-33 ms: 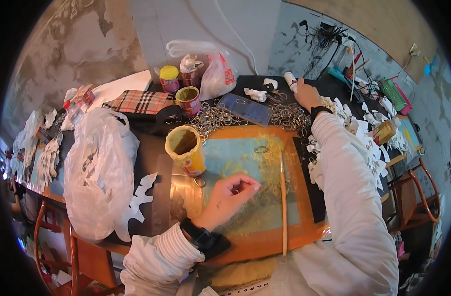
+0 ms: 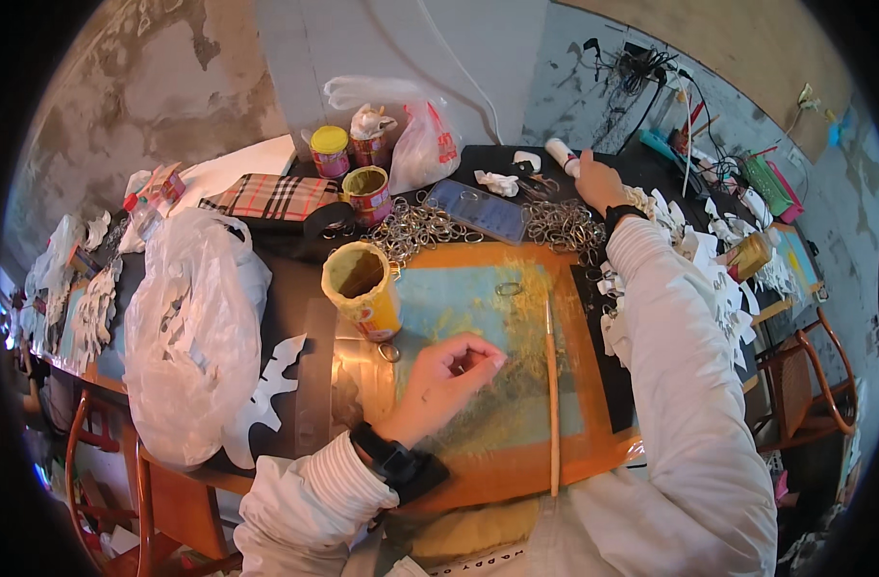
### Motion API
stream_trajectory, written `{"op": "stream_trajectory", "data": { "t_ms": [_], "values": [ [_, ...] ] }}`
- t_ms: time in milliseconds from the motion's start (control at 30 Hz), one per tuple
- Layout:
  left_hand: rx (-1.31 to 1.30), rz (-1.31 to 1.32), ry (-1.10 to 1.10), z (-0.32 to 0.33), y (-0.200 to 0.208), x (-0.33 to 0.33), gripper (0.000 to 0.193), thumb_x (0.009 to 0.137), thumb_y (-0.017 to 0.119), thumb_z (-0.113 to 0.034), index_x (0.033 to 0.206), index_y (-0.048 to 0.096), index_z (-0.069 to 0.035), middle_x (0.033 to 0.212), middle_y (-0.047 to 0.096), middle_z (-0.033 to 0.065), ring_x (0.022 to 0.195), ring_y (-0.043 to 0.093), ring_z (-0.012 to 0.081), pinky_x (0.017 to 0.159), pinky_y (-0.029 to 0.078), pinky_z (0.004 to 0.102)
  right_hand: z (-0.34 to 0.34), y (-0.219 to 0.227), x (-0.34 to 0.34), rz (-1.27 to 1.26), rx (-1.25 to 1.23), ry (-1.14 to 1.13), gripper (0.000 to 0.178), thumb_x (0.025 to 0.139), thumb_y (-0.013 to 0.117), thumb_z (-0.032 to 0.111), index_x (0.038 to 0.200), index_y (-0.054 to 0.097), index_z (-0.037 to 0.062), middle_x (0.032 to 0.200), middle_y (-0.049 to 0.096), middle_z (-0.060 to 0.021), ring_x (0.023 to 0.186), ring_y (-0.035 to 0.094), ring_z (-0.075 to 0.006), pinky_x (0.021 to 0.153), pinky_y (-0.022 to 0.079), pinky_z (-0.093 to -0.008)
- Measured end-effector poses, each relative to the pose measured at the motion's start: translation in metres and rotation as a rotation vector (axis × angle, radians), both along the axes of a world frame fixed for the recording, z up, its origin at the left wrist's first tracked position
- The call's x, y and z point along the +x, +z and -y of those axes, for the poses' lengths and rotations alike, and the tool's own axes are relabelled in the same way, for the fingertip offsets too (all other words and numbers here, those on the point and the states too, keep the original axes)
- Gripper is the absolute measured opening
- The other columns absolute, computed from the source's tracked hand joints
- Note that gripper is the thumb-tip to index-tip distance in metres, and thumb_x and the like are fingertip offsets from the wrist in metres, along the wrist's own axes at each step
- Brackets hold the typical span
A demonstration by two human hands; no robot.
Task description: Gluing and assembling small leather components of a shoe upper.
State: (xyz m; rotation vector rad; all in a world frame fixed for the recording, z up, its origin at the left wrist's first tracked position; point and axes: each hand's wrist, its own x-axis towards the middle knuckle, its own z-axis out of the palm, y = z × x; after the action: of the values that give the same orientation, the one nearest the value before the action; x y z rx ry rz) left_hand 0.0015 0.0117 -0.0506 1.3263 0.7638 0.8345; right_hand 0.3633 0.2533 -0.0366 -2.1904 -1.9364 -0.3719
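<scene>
At the far right of the table my right hand (image 2: pixel 601 183) is closed around a small white bottle (image 2: pixel 562 156), which is tilted. My left hand (image 2: pixel 449 380) hovers over a stained blue and orange work mat (image 2: pixel 459 317), thumb and fingers pinched together; anything between them is too small to make out. A yellow tin (image 2: pixel 374 315) with a crusted rim stands beyond that hand, and a metal ring (image 2: pixel 389 353) lies at its foot. Another ring (image 2: pixel 508 288) rests on the mat. A slim wooden-handled brush (image 2: pixel 554 413) lies to the right.
Heaps of metal rings (image 2: pixel 411 233) flank a flat blue-grey rectangular thing (image 2: pixel 478 210) behind the mat. Left are a large plastic bag (image 2: pixel 194 337) and a plaid pouch (image 2: pixel 276 197). White cut-out pieces (image 2: pixel 709 279) pile up beside my right arm. A chair (image 2: pixel 810 385) stands right.
The white bottle in my right hand has tipped slightly further to the left. My left hand has hardly moved.
</scene>
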Motion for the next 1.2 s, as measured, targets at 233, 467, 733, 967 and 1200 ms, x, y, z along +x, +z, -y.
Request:
{"op": "stream_trajectory", "data": {
  "t_ms": [233,467,733,967,1200],
  "values": [
    [0.233,-0.114,0.043,0.001,0.008,-0.003,0.015,0.088,0.068,-0.014,0.099,0.066,-0.005,0.086,0.063,0.0028,0.078,0.057,0.0094,0.071,0.045,0.0236,0.031,0.052,-0.001,-0.036,0.403,0.267,0.017,0.094,0.050,0.019,0.100,0.049,0.0026,0.083,0.065,-0.0210,0.079,0.064,-0.0394,0.067,0.049,-0.0503],
    [1.176,-0.534,0.376,0.005,0.032,-0.005,0.078,0.074,0.077,-0.012,0.140,0.037,-0.009,0.135,0.042,0.0233,0.122,0.047,0.0365,0.102,0.040,0.0419,0.177,0.116,-0.134,-0.451,0.061,0.606,0.019,0.090,0.059,0.022,0.090,0.061,0.0029,0.074,0.063,-0.0166,0.066,0.062,-0.0300,0.060,0.047,-0.0369],
    [0.638,-0.103,0.170,-0.007,0.014,-0.007,0.087,0.082,0.071,-0.004,0.150,0.017,-0.007,0.124,0.052,0.0163,0.107,0.057,0.0250,0.090,0.048,0.0360,0.221,0.068,-0.174,-1.641,-0.509,0.873,0.024,0.096,0.057,0.016,0.114,0.060,0.0012,0.092,0.065,-0.0029,0.077,0.061,-0.0099,0.072,0.050,-0.0236],
    [0.375,0.089,0.083,0.003,0.024,-0.007,0.095,0.079,0.070,0.001,0.153,0.010,-0.007,0.123,0.051,0.0121,0.109,0.053,0.0201,0.095,0.042,0.0325,0.217,0.043,-0.169,-2.101,-0.620,0.640,0.029,0.096,0.058,0.017,0.119,0.061,-0.0003,0.095,0.067,-0.0010,0.084,0.062,-0.0067,0.078,0.051,-0.0220],
    [0.211,0.353,0.090,-0.001,0.023,-0.011,0.096,0.075,0.073,-0.005,0.152,0.015,-0.002,0.137,0.039,0.0134,0.127,0.039,0.0219,0.108,0.029,0.0338,0.222,0.043,-0.177,-2.153,-0.677,0.655,0.028,0.095,0.060,0.018,0.118,0.062,0.0016,0.094,0.066,0.0002,0.081,0.062,-0.0056,0.076,0.050,-0.0200]
  ]
}}
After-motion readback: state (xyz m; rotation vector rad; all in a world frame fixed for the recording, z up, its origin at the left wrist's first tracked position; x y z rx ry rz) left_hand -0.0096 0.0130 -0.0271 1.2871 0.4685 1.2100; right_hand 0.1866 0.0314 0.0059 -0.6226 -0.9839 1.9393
